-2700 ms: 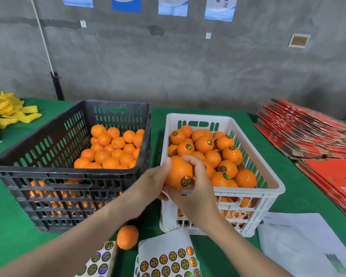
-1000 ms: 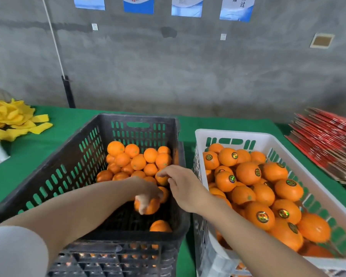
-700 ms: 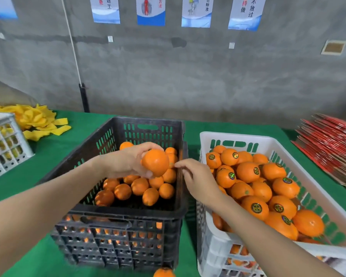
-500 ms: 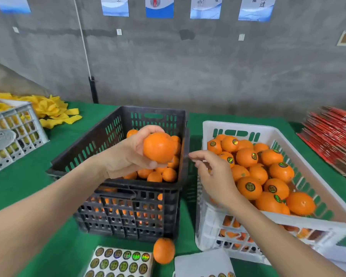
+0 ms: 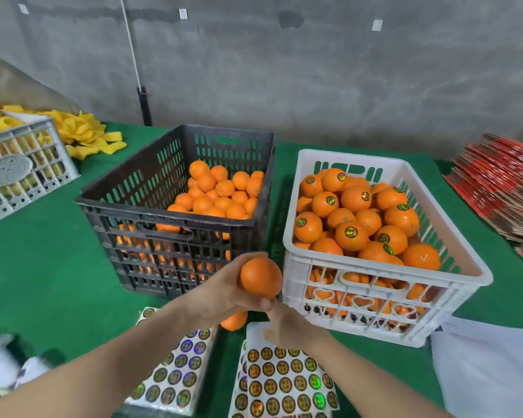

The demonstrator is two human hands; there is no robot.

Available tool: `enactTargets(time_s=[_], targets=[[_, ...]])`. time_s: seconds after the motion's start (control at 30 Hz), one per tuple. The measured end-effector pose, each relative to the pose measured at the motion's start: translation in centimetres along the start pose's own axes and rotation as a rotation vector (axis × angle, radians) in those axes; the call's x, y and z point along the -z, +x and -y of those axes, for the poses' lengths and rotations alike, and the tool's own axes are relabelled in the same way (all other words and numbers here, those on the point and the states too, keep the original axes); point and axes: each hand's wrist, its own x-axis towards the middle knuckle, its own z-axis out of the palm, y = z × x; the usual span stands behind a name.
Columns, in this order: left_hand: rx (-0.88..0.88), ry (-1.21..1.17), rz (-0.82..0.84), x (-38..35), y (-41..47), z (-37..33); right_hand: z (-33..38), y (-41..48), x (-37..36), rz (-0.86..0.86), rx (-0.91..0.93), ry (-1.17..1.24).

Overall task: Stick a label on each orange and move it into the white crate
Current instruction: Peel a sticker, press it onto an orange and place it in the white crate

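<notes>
My left hand [image 5: 221, 297] grips a bare orange [image 5: 260, 280] in front of the gap between the two crates. My right hand [image 5: 287, 327] is just below it, back up, over the top edge of a label sheet [image 5: 284, 378]; its fingertips are hidden. The black crate [image 5: 175, 212] holds several unlabelled oranges [image 5: 224, 194]. The white crate [image 5: 375, 267] on the right holds several labelled oranges [image 5: 351, 233]. A second label sheet [image 5: 181, 366] lies to the left.
A loose orange [image 5: 233, 321] lies on the green table under my left hand. A grey crate [image 5: 18, 170] and yellow strips [image 5: 88, 137] are at far left. Red flat cartons [image 5: 501, 182] are stacked at right, white paper [image 5: 489, 366] at near right.
My left hand took an orange out of the black crate and brought it down toward me. My right hand dropped from the crate rim to the label sheet.
</notes>
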Motion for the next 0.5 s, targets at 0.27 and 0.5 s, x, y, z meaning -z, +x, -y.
enactTargets(time_s=[0.27,0.5], targets=[[0.229,-0.171,-0.368,0.4,0.0,5.6,-0.2,0.5,0.1,-0.144,-0.083,-0.006],[0.292,-0.231,-0.206,-0.6,0.5,7.5,-0.2,-3.0,1.0,-0.430,-0.025,0.185]])
